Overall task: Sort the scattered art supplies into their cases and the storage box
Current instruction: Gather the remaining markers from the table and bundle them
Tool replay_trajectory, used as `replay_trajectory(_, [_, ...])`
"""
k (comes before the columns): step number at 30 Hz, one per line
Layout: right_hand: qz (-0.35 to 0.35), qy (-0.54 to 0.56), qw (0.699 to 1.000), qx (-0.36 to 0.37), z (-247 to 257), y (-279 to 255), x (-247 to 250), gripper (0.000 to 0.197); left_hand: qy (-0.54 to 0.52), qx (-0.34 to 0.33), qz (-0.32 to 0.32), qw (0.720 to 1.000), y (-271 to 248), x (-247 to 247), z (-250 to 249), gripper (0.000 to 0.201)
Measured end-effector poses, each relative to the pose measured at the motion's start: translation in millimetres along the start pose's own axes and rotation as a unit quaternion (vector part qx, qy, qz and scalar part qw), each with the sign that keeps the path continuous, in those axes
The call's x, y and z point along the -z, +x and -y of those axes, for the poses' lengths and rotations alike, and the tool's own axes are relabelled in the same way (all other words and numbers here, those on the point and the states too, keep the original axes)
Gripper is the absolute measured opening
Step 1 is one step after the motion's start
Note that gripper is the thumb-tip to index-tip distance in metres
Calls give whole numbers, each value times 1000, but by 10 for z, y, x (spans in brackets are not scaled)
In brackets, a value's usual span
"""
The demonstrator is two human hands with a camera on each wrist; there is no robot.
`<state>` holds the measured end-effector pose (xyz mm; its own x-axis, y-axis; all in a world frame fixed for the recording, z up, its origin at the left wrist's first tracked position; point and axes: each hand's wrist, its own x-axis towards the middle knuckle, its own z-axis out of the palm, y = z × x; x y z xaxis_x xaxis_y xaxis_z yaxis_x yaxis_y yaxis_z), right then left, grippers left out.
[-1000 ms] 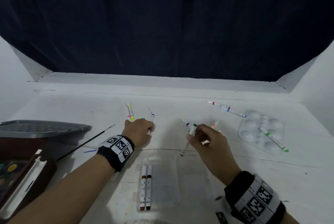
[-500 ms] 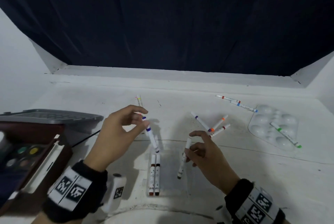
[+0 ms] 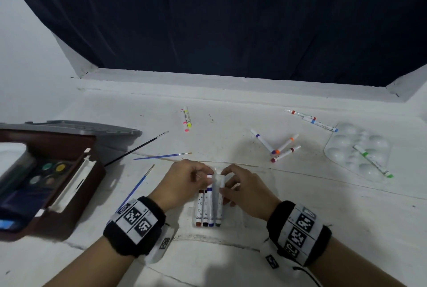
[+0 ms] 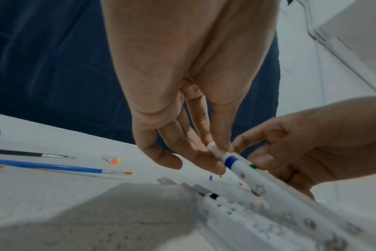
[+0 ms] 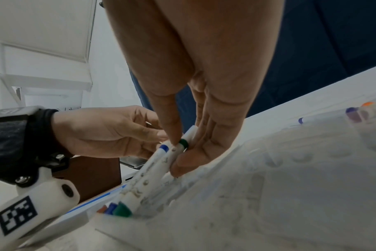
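Left hand [image 3: 184, 182] pinches a blue marker [image 3: 209, 196], right hand [image 3: 245, 190] a green marker [image 5: 172, 163] (side by side), lowering into the clear case [image 3: 233, 222].

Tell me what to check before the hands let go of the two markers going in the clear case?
1. Left hand pinches the blue marker near its top: ok.
2. Right hand pinches the green marker: ok.
3. Both bottom ends sit in the clear case beside the brown and black markers: ok.
4. Both markers pressed flat into their slots: not ok, top ends are raised.
5. Free slots for more markers: cannot tell.
6. Loose markers left on the table: not ok, several wait, one on the white palette.
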<state>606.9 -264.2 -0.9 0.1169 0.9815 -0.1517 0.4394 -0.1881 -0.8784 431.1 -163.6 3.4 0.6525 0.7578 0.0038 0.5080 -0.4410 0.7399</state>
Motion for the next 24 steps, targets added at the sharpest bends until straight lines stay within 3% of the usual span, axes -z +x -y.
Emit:
replay_trajectory(5, [22,-46,999,-19,50,18,24,41,147,-43,89,984,-24,-31,16,57])
replay_trajectory(8, [44,-96,994,-16,79,12,53,58,232,-46,120,964,-61,-27,24,71])
replay_trajectory(15, [78,-211,974,5,115,-36,39,96,310,-31,165,936,-144,-12,-35,84])
replay_trajectory(24, [39,-341,939,20,174,-83,-24,96,323,-25,141,935,-72,-21,-27,87])
